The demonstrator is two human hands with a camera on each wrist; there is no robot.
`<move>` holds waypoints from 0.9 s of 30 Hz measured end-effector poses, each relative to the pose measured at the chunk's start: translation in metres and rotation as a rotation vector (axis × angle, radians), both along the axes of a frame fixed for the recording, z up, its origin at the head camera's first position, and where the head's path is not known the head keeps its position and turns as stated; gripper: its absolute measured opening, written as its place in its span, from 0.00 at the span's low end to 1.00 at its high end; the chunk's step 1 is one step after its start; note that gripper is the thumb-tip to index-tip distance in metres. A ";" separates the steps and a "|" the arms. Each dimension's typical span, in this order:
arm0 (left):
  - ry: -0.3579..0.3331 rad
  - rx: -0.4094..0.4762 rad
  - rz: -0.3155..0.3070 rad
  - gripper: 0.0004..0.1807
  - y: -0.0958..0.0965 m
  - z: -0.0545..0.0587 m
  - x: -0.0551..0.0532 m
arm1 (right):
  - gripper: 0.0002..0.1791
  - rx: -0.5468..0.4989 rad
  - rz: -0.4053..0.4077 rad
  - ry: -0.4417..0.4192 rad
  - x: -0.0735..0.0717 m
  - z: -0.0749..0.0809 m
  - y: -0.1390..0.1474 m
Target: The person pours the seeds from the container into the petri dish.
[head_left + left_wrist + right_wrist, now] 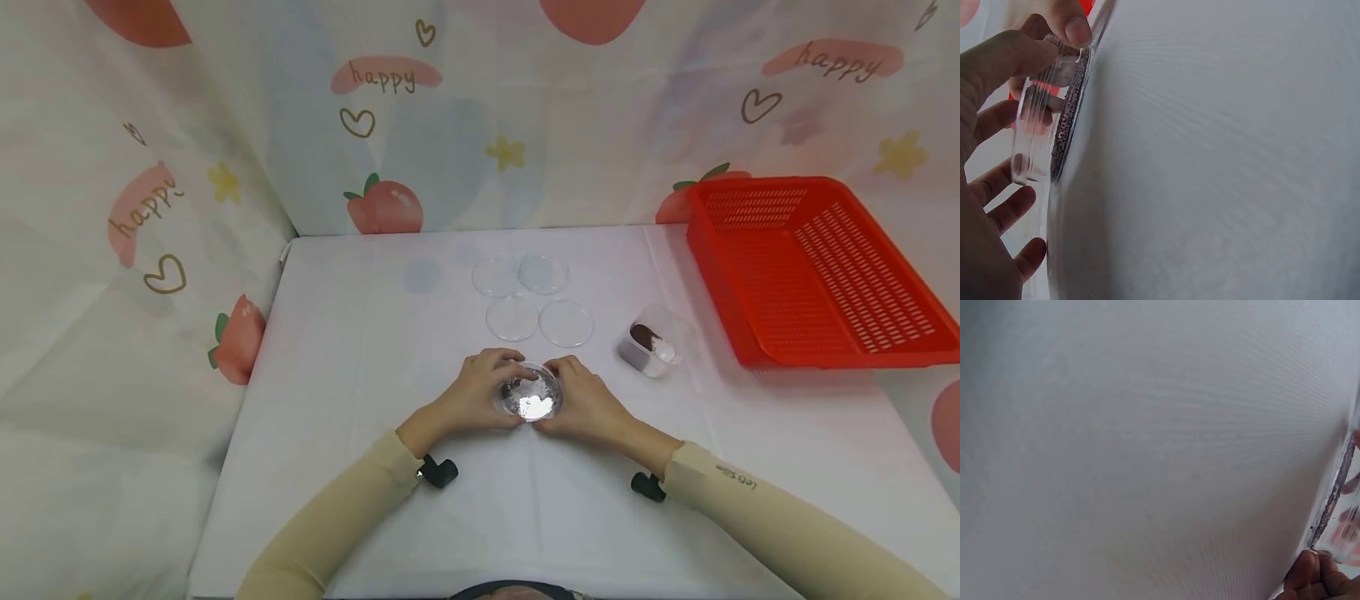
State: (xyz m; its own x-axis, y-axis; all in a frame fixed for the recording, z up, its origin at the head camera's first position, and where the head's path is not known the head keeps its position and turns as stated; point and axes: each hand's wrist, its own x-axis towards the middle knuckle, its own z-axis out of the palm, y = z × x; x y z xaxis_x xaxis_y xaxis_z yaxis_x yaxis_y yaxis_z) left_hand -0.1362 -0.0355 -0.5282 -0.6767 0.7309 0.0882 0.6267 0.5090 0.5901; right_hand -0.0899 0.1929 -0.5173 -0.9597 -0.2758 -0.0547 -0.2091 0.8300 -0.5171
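Observation:
A round clear petri dish (534, 406) stands on the white table, with dark granules and a bright glare showing in it from above. In the left wrist view several clear rims show in its side, and the dark granular layer (1069, 119) lies at the bottom. My left hand (480, 393) grips the dish's left side, one finger reaching over its top. On the opposite side my right hand (588, 408) holds it, fingertips and thumb at the wall. The right wrist view catches only the dish's edge (1333, 499) and some fingers.
Several thin clear round dishes or lids (566, 323) lie grouped behind the hands. A small clear tub (654, 360) with dark granules sits to the right. Farther right is a red perforated basket (727, 283). Patterned cloth (450, 167) hangs along the table's back and left.

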 end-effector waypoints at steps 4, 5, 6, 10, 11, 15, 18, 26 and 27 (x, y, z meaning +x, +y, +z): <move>0.024 -0.036 -0.014 0.35 0.001 -0.002 0.001 | 0.51 0.001 0.020 -0.008 0.000 -0.001 0.001; 0.029 -0.041 -0.014 0.35 0.001 -0.002 0.001 | 0.51 0.001 0.025 -0.010 0.000 -0.001 0.001; 0.031 -0.048 -0.012 0.35 0.002 -0.002 0.001 | 0.51 0.000 0.030 -0.006 0.000 -0.001 0.002; 0.053 -0.075 0.006 0.34 0.005 -0.004 0.002 | 0.52 -0.012 0.047 -0.010 0.000 0.000 0.003; 0.059 -0.082 0.011 0.34 0.005 -0.004 0.003 | 0.53 -0.014 0.050 -0.012 -0.001 0.000 0.003; 0.069 -0.098 0.022 0.33 0.008 -0.001 0.004 | 0.51 -0.026 0.056 -0.024 -0.001 -0.001 0.003; 0.073 -0.114 0.030 0.33 0.009 0.002 0.005 | 0.50 -0.029 0.067 -0.020 -0.002 0.001 0.004; 0.091 -0.175 0.050 0.34 0.003 0.005 0.005 | 0.52 -0.077 -0.005 -0.023 -0.005 0.034 0.026; 0.093 -0.183 0.057 0.34 -0.001 0.005 0.004 | 0.50 -0.084 -0.032 0.004 -0.006 0.043 0.034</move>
State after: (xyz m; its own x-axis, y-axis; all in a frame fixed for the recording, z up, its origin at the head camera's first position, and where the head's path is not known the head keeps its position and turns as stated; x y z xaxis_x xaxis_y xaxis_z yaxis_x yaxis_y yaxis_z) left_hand -0.1322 -0.0364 -0.5235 -0.7128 0.7010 0.0217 0.6411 0.6387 0.4255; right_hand -0.0960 0.2271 -0.4747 -0.9682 -0.2484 -0.0292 -0.1851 0.7902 -0.5842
